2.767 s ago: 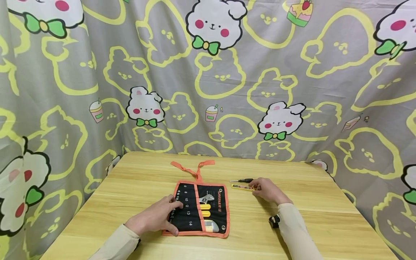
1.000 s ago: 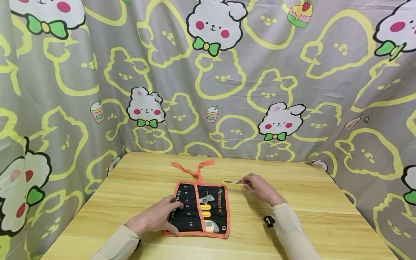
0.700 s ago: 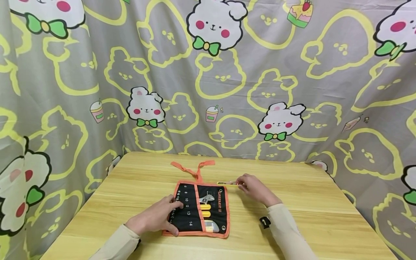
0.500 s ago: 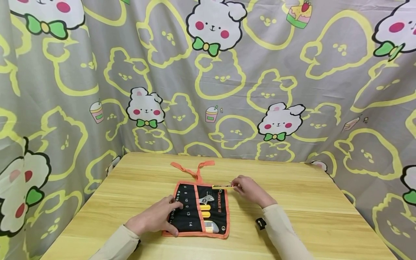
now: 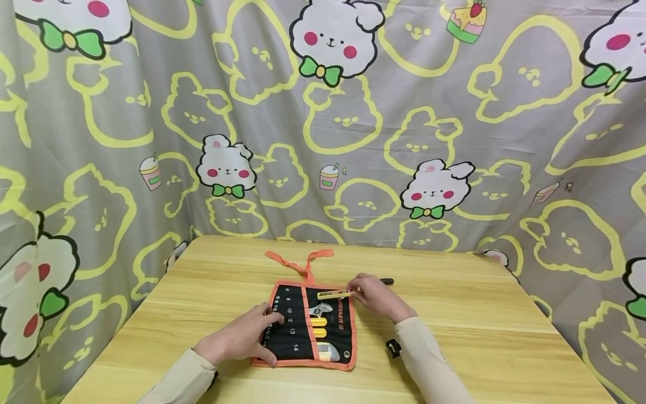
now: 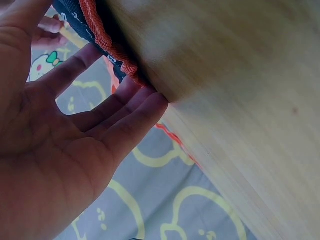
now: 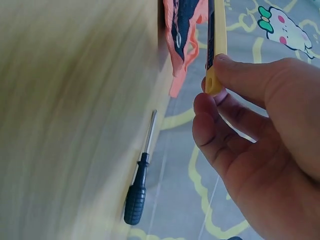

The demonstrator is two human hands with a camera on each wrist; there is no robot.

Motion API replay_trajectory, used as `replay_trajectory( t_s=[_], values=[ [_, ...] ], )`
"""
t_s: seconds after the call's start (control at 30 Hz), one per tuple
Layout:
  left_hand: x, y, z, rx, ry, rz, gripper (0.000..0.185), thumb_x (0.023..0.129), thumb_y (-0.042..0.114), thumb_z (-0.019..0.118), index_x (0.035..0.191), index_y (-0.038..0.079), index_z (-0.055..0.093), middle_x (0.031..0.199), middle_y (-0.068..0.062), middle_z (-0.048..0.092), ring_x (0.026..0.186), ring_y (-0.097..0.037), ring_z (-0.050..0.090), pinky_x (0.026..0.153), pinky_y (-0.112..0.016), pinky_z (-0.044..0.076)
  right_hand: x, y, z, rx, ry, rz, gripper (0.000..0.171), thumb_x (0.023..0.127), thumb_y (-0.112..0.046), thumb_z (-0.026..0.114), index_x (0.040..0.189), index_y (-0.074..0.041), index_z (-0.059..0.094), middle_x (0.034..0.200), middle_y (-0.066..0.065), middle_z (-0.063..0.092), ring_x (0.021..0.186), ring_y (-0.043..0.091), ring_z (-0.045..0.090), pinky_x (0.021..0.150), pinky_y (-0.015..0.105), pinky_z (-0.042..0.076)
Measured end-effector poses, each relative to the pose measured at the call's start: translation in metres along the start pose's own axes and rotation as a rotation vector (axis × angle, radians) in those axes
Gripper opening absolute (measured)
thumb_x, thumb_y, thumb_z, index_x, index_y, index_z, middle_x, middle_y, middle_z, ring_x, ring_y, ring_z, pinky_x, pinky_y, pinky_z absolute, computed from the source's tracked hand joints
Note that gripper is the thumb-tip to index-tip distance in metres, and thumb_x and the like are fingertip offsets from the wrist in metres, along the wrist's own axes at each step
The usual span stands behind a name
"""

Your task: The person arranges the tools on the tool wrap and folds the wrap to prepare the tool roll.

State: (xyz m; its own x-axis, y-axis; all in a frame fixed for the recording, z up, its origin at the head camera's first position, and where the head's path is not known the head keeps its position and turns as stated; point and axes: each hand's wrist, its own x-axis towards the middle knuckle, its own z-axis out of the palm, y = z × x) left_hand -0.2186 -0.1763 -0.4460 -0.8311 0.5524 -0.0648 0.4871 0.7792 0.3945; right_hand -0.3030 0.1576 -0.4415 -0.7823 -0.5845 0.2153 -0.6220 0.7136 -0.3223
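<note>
A black tool roll (image 5: 308, 328) with orange trim lies unrolled on the wooden table (image 5: 479, 314). It holds an adjustable wrench (image 5: 320, 308) and yellow-handled tools (image 5: 319, 326). My left hand (image 5: 262, 331) rests flat on the roll's left half with its fingers straight; in the left wrist view the fingers (image 6: 125, 107) touch the roll's orange edge (image 6: 112, 42). My right hand (image 5: 359, 292) pinches one end of a slim yellow utility knife (image 5: 334, 293) just over the roll's upper right corner. In the right wrist view my right hand (image 7: 212, 85) pinches the knife (image 7: 216, 40) between thumb and fingers.
A black-handled screwdriver (image 5: 386, 281) lies on the table just behind my right hand and shows whole in the right wrist view (image 7: 137, 185). The roll's orange tie straps (image 5: 303, 261) trail toward the back. A grey cartoon-print curtain (image 5: 353, 140) surrounds the table.
My right hand has carried the yellow knife leftward from the table beside the screwdriver to over the roll's upper right corner. The screwdriver stayed in place. My left hand has not moved.
</note>
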Motion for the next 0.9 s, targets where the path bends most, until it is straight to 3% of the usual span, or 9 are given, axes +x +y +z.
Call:
replay_trajectory(
  t_s=[0.43,0.9],
  values=[
    [0.001,-0.001,0.000,-0.002,0.001,0.003,0.078,0.064,0.060,0.080,0.127,0.019,0.059,0.117,-0.004,0.049,0.100,-0.019,0.049,0.089,-0.043,0.047,0.008,-0.009,0.010,-0.013,-0.031,-0.002,0.016,0.096,-0.011,0.062,0.107,-0.008,0.072,0.101,0.003,0.066,0.090,0.016,0.063,0.079,0.032,0.053],
    [0.000,0.000,-0.001,-0.006,-0.002,-0.002,0.077,0.064,0.060,0.080,0.127,0.019,0.059,0.116,-0.003,0.049,0.100,-0.018,0.049,0.089,-0.043,0.047,0.009,-0.017,0.010,-0.025,0.005,-0.036,0.015,0.093,-0.011,0.066,0.105,-0.011,0.075,0.101,0.002,0.069,0.094,0.016,0.065,0.082,0.032,0.054]
  ],
)
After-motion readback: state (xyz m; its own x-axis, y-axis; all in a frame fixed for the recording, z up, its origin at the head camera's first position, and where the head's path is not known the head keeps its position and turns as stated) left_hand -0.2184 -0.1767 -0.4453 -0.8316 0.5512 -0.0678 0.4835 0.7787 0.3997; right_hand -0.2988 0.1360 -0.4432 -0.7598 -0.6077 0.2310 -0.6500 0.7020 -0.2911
